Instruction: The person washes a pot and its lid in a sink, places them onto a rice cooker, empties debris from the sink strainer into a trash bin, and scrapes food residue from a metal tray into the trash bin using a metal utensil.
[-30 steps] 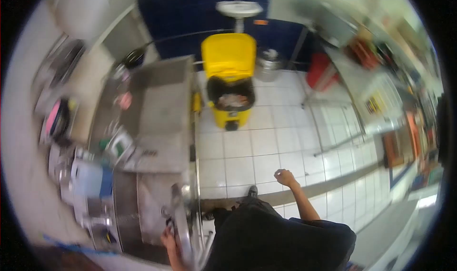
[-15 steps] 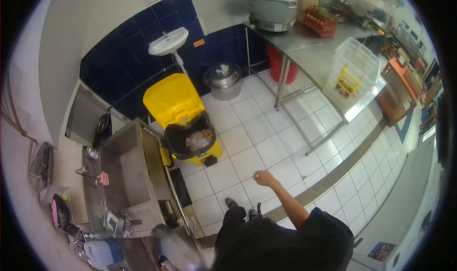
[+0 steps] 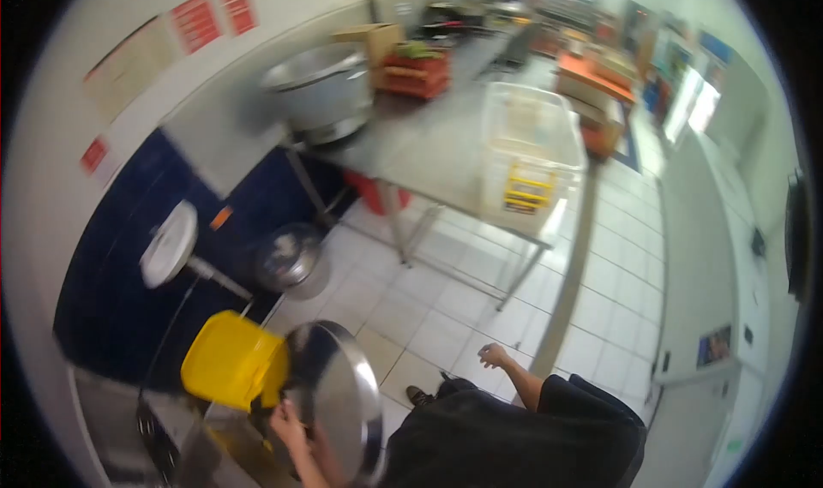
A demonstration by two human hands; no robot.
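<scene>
My left hand grips the edge of a large round shiny metal piece, like a bowl or lid. It is tilted on its side and reflects the hand. Directly beyond it stands the raised yellow lid of a bin, whose opening is mostly hidden by the metal piece. Out over the tiled floor, my right hand hangs beside my body, fingers loosely bent and apart, with nothing visible in it.
A steel table carries a big pot, a red crate and a clear plastic tub. A lidded metal pot stands on the floor near the white washbasin. White cabinets line the right.
The view has swung right, away from the sink. My left hand has come into sight with the metal piece, which now stands in front of the bin. The right hand still hangs at my side.
</scene>
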